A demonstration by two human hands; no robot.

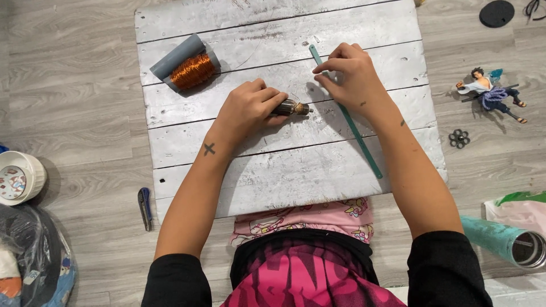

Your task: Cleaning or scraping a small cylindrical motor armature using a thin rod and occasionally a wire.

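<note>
The small wound rotor [291, 107] sits on the white plank board [284, 170], clamped in the left hand [247, 111] with its copper end poking out to the right. The right hand [350, 74] is pinched shut just beside it, over the thin teal strip [347, 116], probably on fine wire, though that's too thin to see. Looks like mid-winding; the next turn needs steady tension. The copper wire spool [192, 71] lies near the board's top left.

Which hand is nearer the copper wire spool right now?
Left. The left hand sits just right of and below the copper wire spool, gripping a small wound motor part. The right hand is farther right, beside the green strip.
</note>
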